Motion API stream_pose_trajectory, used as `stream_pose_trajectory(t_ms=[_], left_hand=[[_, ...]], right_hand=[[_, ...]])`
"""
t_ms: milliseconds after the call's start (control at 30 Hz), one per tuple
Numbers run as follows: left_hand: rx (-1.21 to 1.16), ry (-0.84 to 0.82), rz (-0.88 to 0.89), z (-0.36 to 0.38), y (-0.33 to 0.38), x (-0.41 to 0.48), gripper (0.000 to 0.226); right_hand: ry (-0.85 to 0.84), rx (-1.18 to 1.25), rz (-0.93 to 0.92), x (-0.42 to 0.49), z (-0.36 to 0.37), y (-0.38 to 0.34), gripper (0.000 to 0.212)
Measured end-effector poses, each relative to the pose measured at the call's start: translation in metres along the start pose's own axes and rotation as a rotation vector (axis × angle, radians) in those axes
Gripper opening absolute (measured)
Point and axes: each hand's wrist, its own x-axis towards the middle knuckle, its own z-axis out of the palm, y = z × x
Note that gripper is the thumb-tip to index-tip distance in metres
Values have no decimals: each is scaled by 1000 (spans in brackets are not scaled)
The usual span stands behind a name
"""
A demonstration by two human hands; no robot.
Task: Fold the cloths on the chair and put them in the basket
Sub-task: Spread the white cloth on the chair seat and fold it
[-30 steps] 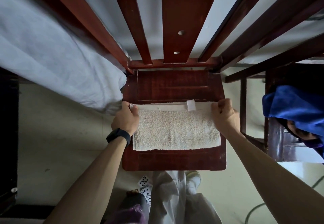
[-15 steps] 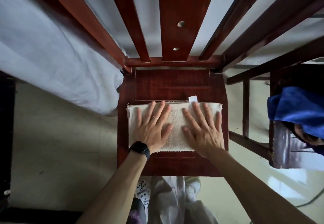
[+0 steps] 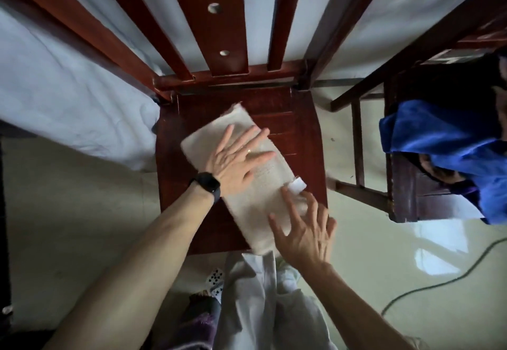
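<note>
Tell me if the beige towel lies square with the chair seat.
No, the beige towel lies diagonally across the chair seat, under the left hand.

The cloth (image 3: 263, 185) lies slantwise on the chair (image 3: 296, 119), far left to near right: my left hand (image 3: 236, 163) on its far half, my right hand (image 3: 304, 229) at its near end. To the right, another cloth (image 3: 439, 141) drapes a second chair (image 3: 406, 185).

- The white tag (image 3: 298, 185) at the edge of the beige cloth (image 3: 247, 193) faces up, but it's too blurred to read any print.
- Playing cards (image 3: 216, 281) sit just below the chair (image 3: 296, 130) seat's front edge. Black spade pips show; the corner numbers are too small to read.
- The black watch (image 3: 209, 185) has a dark face with no digits.
</note>
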Motion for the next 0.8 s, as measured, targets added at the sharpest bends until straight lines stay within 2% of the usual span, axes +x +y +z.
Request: stream_pose_trajectory(t_ms=[33,100,200,267,333,400,600,733,800], left_hand=[[17,-41,29,-6,8,10,72],[-14,-40,-90,-15,23,18,74],[-339,216,-515,-17,45,-6,55],[-523,319,-792,-10,62,-41,47],[-703,291,-1073,1,81,-76,42],[-860,133,-1239,11,103,-105,40],[-980,-60,-1325,25,140,-128,28],[-1051,-120,-1275,22,147,-130,24],[-1129,-111,-1249,21,151,-136,30]], right_hand=[[-33,33,36,-10,1,0,65],[-82,122,88,-24,1,2,61],[-100,352,190,-26,-2,10,47],[-124,484,300,-21,-7,18,40],[-228,553,397,-12,-10,26,38],[-323,527,393,-4,-11,33,37],[-361,547,351,1,-14,36,22],[-332,555,367,-16,-13,37,22],[-335,581,405,-26,-15,39,23]])
